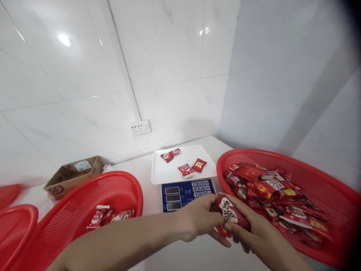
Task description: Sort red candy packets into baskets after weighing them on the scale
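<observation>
In front of the scale, both hands meet around a dark red snack packet (230,211) with white lettering. My right hand (255,226) is closed on its right side, the thumb pressed along the lower edge. My left hand (199,218) grips at the packet's left end, its lower fingers stretched out beneath. A second red packet (223,230) shows partly between the hands; which hand bears it I cannot tell. Just behind is a digital scale with a blue keypad panel (186,201) and a white tray (156,169). Several small red packets (186,170) lie on the tray.
A large red basket (255,152) full of red packets stands at the right. Another red basket (124,177) at the left holds a few packets. Further left are a cardboard box (76,175) and another red basket (28,210). A socket (140,127) sits on the tiled wall.
</observation>
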Available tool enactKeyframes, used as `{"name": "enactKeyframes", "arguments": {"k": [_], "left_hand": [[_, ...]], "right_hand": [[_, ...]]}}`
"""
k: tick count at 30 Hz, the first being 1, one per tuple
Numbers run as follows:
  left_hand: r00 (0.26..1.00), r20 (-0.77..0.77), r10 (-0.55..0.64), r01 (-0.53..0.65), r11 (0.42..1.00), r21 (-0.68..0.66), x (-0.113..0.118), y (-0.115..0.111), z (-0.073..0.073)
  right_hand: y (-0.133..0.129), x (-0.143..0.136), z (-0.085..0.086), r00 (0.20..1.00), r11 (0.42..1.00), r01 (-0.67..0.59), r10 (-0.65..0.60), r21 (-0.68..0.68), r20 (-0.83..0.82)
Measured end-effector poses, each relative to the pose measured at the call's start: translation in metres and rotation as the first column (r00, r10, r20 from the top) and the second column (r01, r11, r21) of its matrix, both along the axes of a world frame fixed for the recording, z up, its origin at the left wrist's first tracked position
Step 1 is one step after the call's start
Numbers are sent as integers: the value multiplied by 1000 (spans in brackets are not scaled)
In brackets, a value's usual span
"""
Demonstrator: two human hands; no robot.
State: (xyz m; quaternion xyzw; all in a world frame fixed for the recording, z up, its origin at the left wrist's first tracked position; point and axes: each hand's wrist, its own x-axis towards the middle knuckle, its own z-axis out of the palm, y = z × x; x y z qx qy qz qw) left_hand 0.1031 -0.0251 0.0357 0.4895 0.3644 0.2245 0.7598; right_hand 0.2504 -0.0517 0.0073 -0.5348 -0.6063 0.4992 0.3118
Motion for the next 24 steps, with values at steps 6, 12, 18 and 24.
{"name": "enactKeyframes", "arguments": {"k": [6,12,18,24], "left_hand": [[995,-71,72,-70,997,27,-10,0,-6],[972,-119,204,-162,942,293,-28,20,-1],[759,-208,616,-427,714,555,-65,90,5],[605,-369,706,-356,654,668,-93,132,-3]], "right_hand": [[-2,7,0,997,996,-76,76,-36,14],[6,20,-2,997,994,6,-15,112,80],[26,43,-26,961,938,144,-209,314,183],[26,47,-27,964,944,169,-218,282,153]]}}
